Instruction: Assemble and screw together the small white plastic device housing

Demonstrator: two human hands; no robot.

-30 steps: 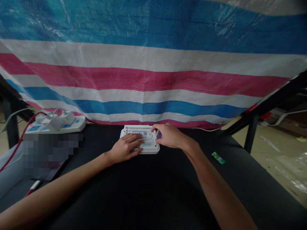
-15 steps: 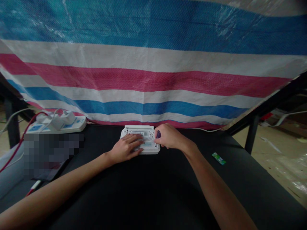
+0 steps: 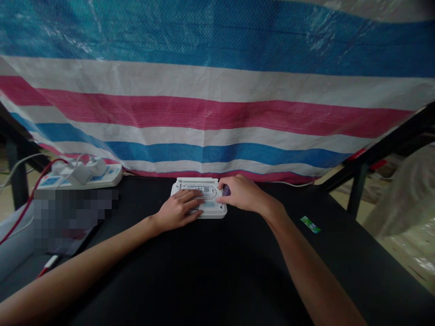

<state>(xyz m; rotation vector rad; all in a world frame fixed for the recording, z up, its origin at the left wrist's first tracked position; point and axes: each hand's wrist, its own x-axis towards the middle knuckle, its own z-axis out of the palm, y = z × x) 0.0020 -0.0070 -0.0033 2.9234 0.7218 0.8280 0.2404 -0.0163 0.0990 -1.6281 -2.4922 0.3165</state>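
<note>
A white router-like box [image 3: 214, 212] lies on the black table with its vented, labelled face up and a long white bar along its back edge. Across its left half rests my left hand [image 3: 180, 207], fingers stretched out flat and pressing on the surface. At the box's right edge, the thumb and fingers of my right hand [image 3: 243, 194] are closed around a dark purple tool handle [image 3: 226, 190]. Its lower end is hidden, so I cannot tell whether it touches the box.
To the left stand a white power strip [image 3: 108, 175] with plugs and cables, and a dark phone-like device [image 3: 73, 240], partly pixelated. A small green packet [image 3: 310, 224] lies on the right. Behind the table [image 3: 204, 271] hangs a striped tarp [image 3: 204, 108].
My right hand has turned a little at the wrist, showing more of the purple handle. My left hand and the box stay put. Something pale and blurred has appeared beyond the table's right edge.
</note>
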